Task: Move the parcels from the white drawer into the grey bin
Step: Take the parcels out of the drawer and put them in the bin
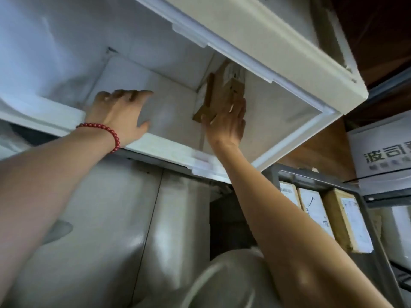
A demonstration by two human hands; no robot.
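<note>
Finds the left hand (117,114), red bead bracelet (104,132) at the wrist, laid across the front rim of the white drawer (169,147), fingers loosely bent onto the drawer floor and holding nothing. Judges it placed there to steady the pulled-out drawer. Notes the two hands well apart.

Records the brown parcels (222,94), the only ones seen in the drawer, standing on edge in the right rear corner. Takes that far position as the reason for the stretched arm.

Finds the right hand (226,123) flat against the near parcel face, fingers straight, not closed round it. Judges a grip yet to be taken, likely after tipping the parcel off the wall.

Notes the grey bin (320,181) at lower right, below the drawer, with labelled parcels (347,221) stood upright side by side, presumably to save room. Sees a printed white box (382,156) beyond.
</note>
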